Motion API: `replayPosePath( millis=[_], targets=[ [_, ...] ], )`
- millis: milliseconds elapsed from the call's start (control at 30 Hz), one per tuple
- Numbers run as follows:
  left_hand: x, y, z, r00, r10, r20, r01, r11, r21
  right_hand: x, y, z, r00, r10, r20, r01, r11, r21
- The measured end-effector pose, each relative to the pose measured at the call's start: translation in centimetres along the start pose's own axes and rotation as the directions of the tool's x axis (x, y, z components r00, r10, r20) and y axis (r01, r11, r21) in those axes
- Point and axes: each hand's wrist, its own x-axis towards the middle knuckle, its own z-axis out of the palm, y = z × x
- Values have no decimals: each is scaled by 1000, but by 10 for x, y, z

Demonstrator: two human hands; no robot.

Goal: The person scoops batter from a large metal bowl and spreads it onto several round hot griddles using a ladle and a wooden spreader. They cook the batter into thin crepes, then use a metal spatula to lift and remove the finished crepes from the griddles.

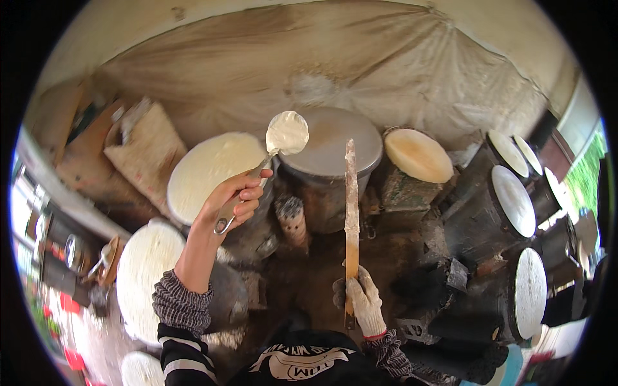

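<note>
My left hand (235, 195) is bare and grips the metal handle of a ladle (287, 131), whose bowl is full of pale batter. The ladle is raised over the edge of a round grey griddle (333, 132), beside another griddle with pale batter spread over it (217, 169). In a white knit glove, my right hand (363, 299) holds the lower end of a long wooden stick (352, 207), with whitish residue caked on its upper part. The stick points away from me, and its tip appears in front of the grey griddle. To the right, a browned round flatbread (418, 155) covers another griddle.
Drum-like stoves with pale round tops curve around both sides, one batter-covered top (149, 280) at the left and a whitish one (530, 293) at the right. A stained sheet (251, 62) hangs behind. Worn boards (145, 154) lean at the back left.
</note>
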Motion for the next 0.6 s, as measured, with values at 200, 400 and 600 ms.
replayPosePath(
  millis=[200,400,600],
  targets=[
    [159,38,2,993,-74,92,58,984,171,56,-32,-1,976,-50,-212,30,995,-95],
    [301,2,-4,995,-35,-94,76,870,488,147,-53,-43,911,-302,-283,98,822,-562],
    [357,-57,-15,969,97,-229,102,685,722,275,-94,-98,906,-408,-111,-89,74,-993]
  ],
)
